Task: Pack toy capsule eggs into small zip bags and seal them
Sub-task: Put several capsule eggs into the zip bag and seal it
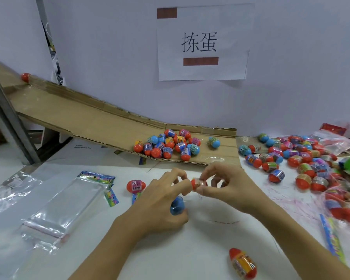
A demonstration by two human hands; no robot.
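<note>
At the left of the desk [190,249] lay a stack of clear zip bags [55,215] with printed header cards; the film appeared thin, limp and slippery, and would likely be best taken at the stiffer zip strip or card. Behind them a cardboard ramp [79,116] sloped down to a cluster of capsule eggs [168,145], with one red egg [25,77] lodged at its top. A single red egg [136,185] lay on the desk beside the bags, its barcode label visible but not readable.

The left hand [162,201] was curled around a blue egg [177,205], seemingly inside a clear bag whose outline could hardly be made out. The right hand [226,182] pinched a red-capped egg [198,183] between thumb and fingertips at what was judged to be the bag mouth. The eggs were judged light, rigid, smooth plastic, apt to roll; a pinch across the banded waist would hold best.

A wall notice [202,43] read "拣蛋". A wrapped egg [243,263] lay near the front edge. To the right a large pile of eggs [295,158] was spread out; their band labels were too small to read.
</note>
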